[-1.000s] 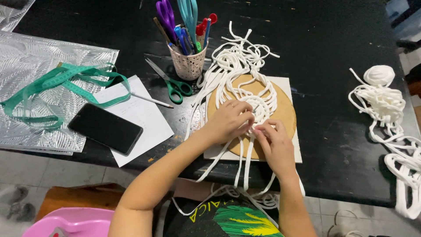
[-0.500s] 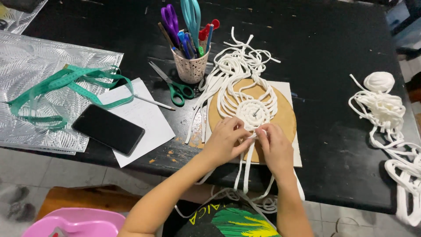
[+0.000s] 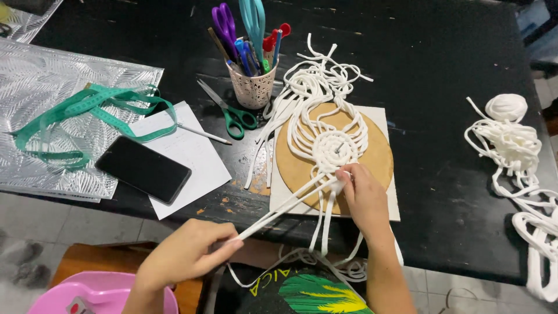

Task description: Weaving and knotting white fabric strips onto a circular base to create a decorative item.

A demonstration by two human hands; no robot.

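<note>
Off the desk's near edge, the left hand [image 3: 185,260] pinches white cords [image 3: 279,210] taut; the right hand [image 3: 363,195] presses their ends against the round board [image 3: 378,157].

Bare black table [image 3: 442,75] between cord work [image 3: 325,134] and loose cord pile [image 3: 517,145].

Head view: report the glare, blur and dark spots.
Head view: glare sheens on the embossed silver sheet; the left hand pulling white cord looks slightly motion-softened; the right hand on the round board is sharp; the black table swallows detail, upper corners dim.
</note>
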